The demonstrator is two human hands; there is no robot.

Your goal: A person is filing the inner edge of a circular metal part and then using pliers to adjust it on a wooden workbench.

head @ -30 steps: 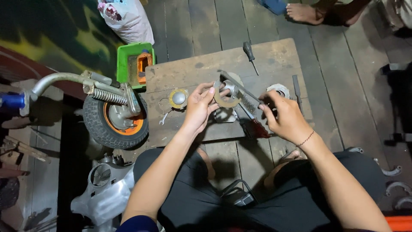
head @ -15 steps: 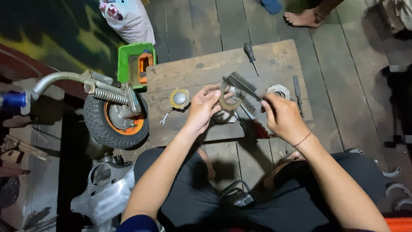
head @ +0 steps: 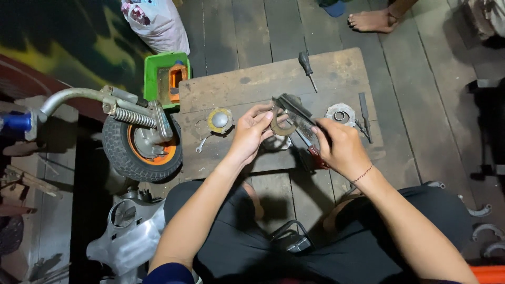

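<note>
While the left hand (head: 247, 134) pinches a curved metal piece (head: 280, 125), the right hand's (head: 339, 147) grip clamps a wire brush (head: 297, 113) above the wooden board (head: 336, 68).

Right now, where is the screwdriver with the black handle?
In the head view, the screwdriver lies alone near the far edge of the wooden board, beyond both hands and straight past the wire brush.
</note>
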